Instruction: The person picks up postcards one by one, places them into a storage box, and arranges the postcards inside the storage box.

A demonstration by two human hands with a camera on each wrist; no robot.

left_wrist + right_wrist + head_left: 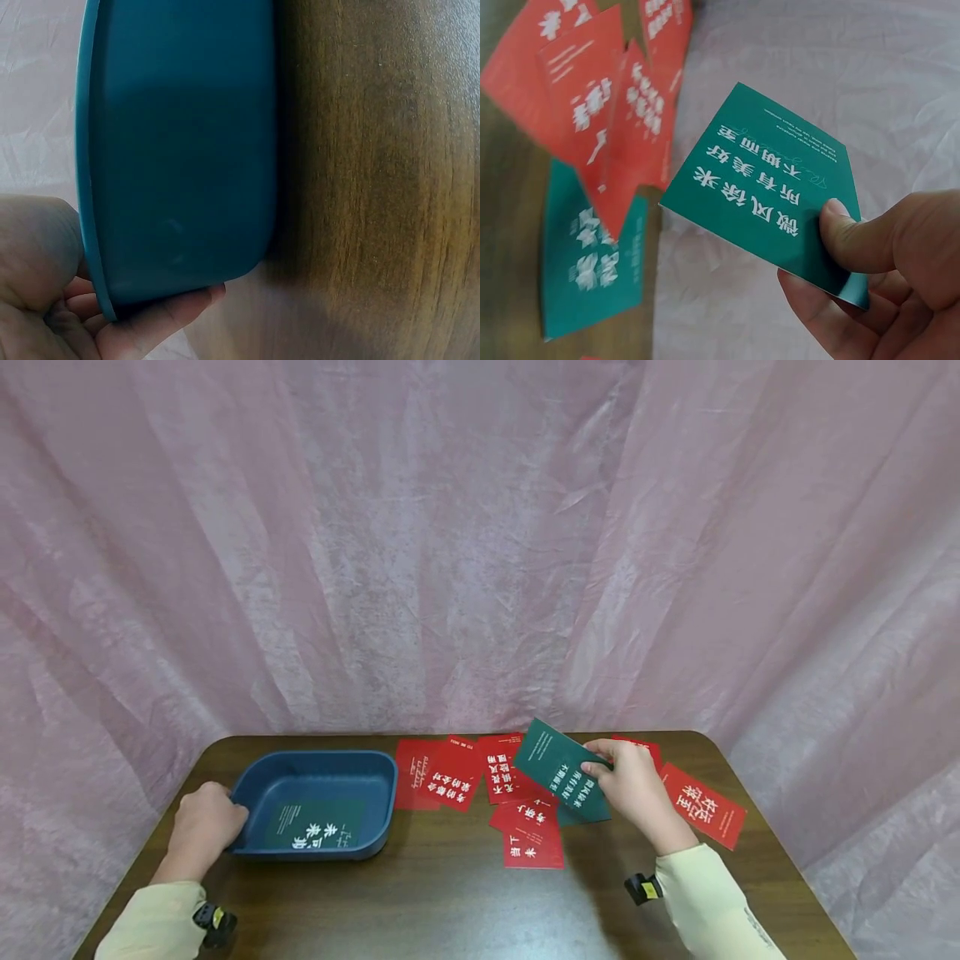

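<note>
At the table's left, my left hand (206,822) grips the near-left rim of a blue plastic basin (258,768), with the thumb at the rim and fingers under the wall in the left wrist view. A green card (318,822) with white writing lies inside the basin. On the right, my right hand (633,781) pinches another green card (769,187) by its edge between thumb and fingers, lifted above the table. Below it lies a further green card (592,262), partly covered by red cards (585,97).
Red cards (457,772) lie beside the basin, and more red cards (536,847) overlap mid-table. Another red card (705,806) lies at the right, with one partly hidden behind my right hand. A pink curtain (480,543) hangs behind the brown wooden table (420,902).
</note>
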